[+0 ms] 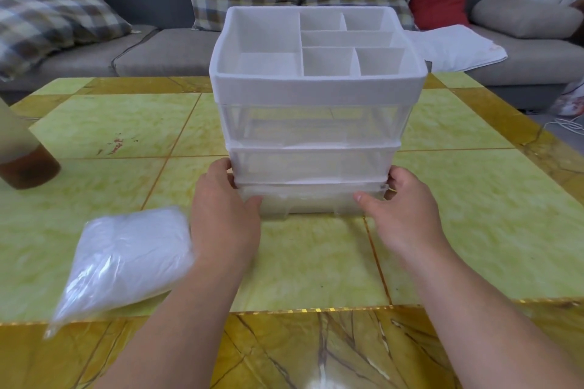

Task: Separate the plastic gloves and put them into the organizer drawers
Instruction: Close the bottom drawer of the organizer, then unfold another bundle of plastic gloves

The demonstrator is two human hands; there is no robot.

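Plastic gloves (126,259), packed in a clear bag that looks unopened, lie near the front edge of the table (458,215), left of centre and just beside the left wrist, with one corner of the bag reaching toward that edge. At the middle of the table stands the organizer (316,88), an open divided tray above clear drawers. The left hand (224,215) and the right hand (401,215) grip the bottom drawer (309,202) at its two front corners: each thumb lies on the drawer face, and the fingers curl round the corner out of sight. The drawer appears at most slightly drawn. Hazards, as judged from this arrangement: with both hands on the drawer and neither bracing the frame, a firm pull may slide or tip the whole light organizer toward the front edge instead of opening it; a long pull may bring the drawer clear of its runners. The left forearm passes close over the bag and could sweep it off the front edge. A bottle (22,148) stands at the left edge, well apart from the hands, at risk only from a wide elbow. Open room: bare surface between the forearms, in front of the drawer, gives space for it to travel, and the right half of the table offers room to lay out separated gloves. A sofa (177,47) lies beyond the far edge.
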